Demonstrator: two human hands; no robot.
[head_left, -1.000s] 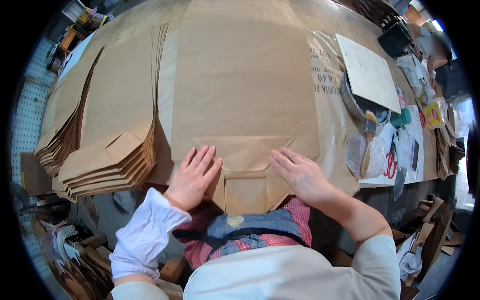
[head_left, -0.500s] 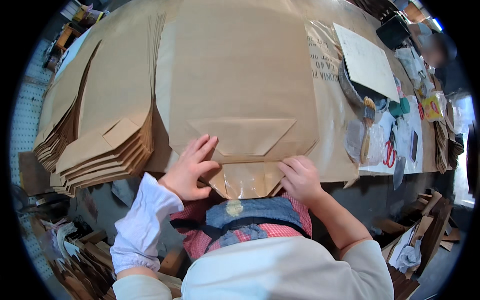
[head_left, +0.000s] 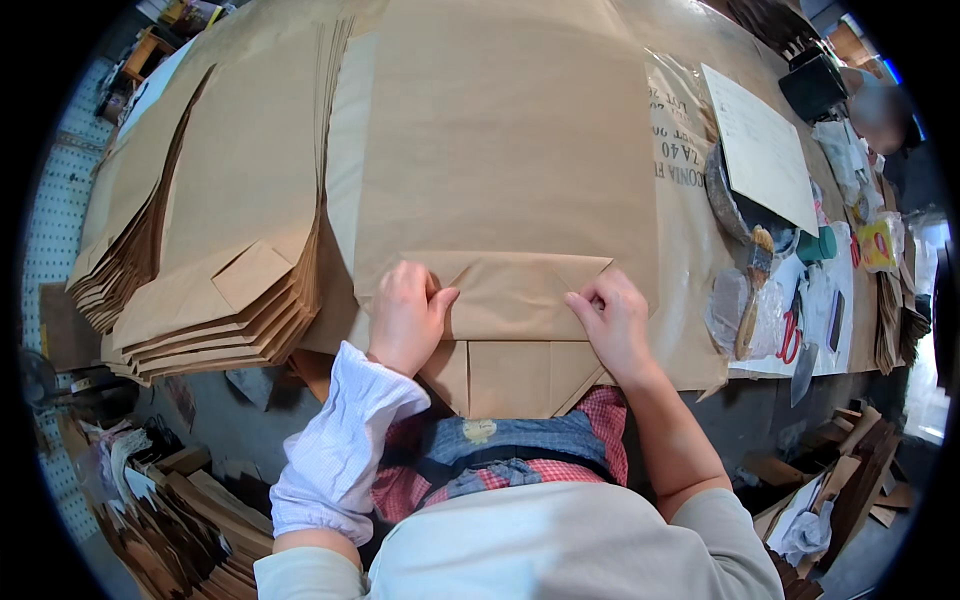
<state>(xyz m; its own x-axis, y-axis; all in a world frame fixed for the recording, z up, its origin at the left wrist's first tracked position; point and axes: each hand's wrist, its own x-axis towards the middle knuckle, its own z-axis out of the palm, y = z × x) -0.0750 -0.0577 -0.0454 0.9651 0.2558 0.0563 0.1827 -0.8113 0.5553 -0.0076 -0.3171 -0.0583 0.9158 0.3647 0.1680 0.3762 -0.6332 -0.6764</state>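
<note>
A large brown paper bag [head_left: 510, 160] lies flat in front of me, its folded bottom end toward my body. At that end a folded band [head_left: 525, 300] runs across the bag, and a creased flap [head_left: 510, 378] hangs past the table's near edge. My left hand [head_left: 405, 318] is closed at the left part of the band, thumb and fingers together on the paper. The right hand [head_left: 612, 318] pinches the band's right corner, fingers curled and partly hidden behind the thumb.
Stacks of folded paper bags [head_left: 225, 200] lie on the left. To the right are a white board [head_left: 760, 145] over a basin [head_left: 725, 195], a brush [head_left: 755, 290], red-handled scissors [head_left: 790, 338], a knife [head_left: 804, 372] and a green lid [head_left: 817, 246]. Cardboard pieces [head_left: 850, 470] stand below at the right.
Both hands have moved forward from the hanging flap onto the folded band, and my left fingers have curled in. The near flap looked shiny before and appears matte now. The view has shifted slightly.
</note>
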